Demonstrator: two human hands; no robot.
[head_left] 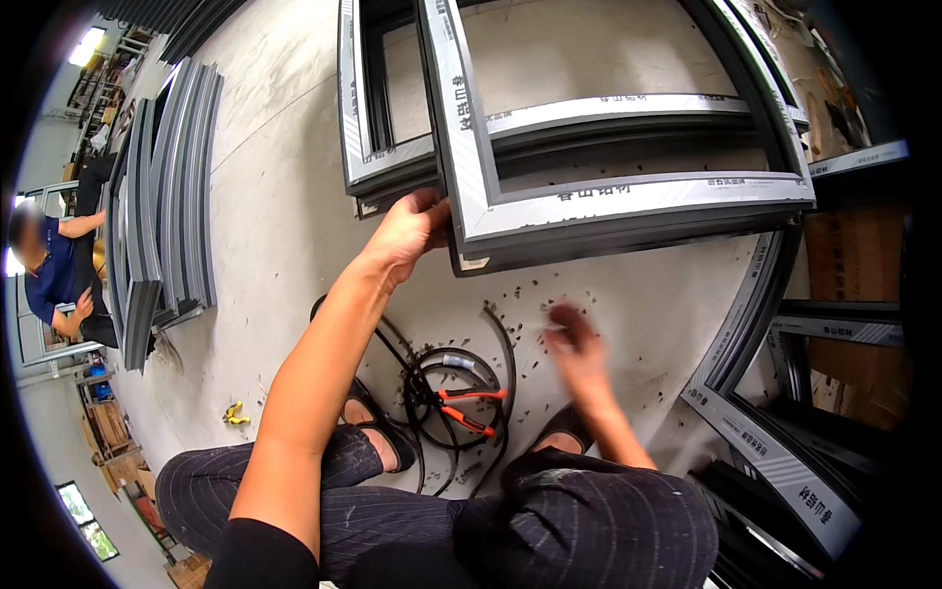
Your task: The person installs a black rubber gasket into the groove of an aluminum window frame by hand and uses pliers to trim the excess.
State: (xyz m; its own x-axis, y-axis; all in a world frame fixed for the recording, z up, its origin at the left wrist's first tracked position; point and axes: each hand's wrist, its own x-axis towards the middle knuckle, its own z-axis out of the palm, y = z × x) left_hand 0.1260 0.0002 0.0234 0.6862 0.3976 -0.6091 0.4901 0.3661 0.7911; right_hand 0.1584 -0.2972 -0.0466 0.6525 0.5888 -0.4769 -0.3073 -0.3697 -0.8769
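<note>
My left hand is closed on the near left corner of a dark metal window frame whose faces carry white printed film. The thumb and fingers wrap its outer edge; some fingertips are hidden behind it. A second, similar frame stands just behind, partly covered by the first. Below the frame's near edge, my right hand is smeared by motion, so its fingers cannot be read. On the floor between my feet lies a coil of black rubber strip, with red-orange handled pliers on top of it.
Small dark scraps are scattered over the concrete floor. More film-covered frames lean at the right. Long grey profiles are stacked at the left, where another person sits. A small yellow tool lies left of my leg.
</note>
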